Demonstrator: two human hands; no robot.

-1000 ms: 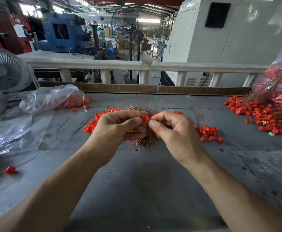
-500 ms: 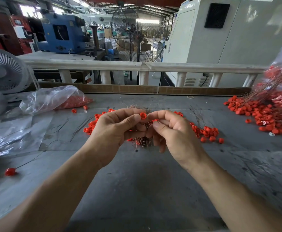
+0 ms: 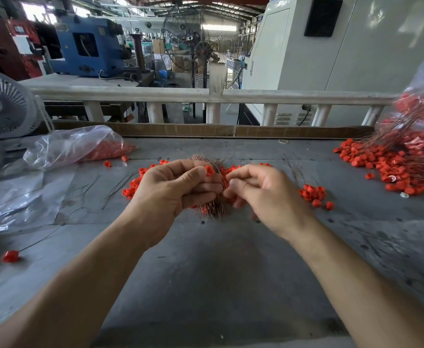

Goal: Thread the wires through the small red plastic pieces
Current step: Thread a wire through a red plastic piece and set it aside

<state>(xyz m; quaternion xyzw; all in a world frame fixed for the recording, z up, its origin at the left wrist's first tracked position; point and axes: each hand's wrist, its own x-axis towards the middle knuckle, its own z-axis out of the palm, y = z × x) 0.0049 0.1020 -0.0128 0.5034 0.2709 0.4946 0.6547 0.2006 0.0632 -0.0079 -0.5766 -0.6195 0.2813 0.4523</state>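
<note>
Both hands raised over grey table (image 3: 218, 272), close together at centre. Left hand (image 3: 173, 189): grip pinches one small red plastic piece (image 3: 209, 170) between thumb tip and forefinger, other fingers curled around a bundle of thin wires (image 3: 212, 207) whose ends stick out above and below the fist. Right hand (image 3: 263, 194): fingers curled, thumb and forefinger tips together just beside the red piece; whether a wire sits in that grip cannot be told, the frame is blurred there. Loose red pieces (image 3: 314, 194) lie scattered on the table behind the hands. Larger heap of red pieces with wires (image 3: 394, 169) at right. Clear plastic bag (image 3: 75, 144) at left, holding red parts. One red piece on a wire (image 3: 11, 256) lies at near left. White desk fan (image 3: 2, 106) at far left
</note>
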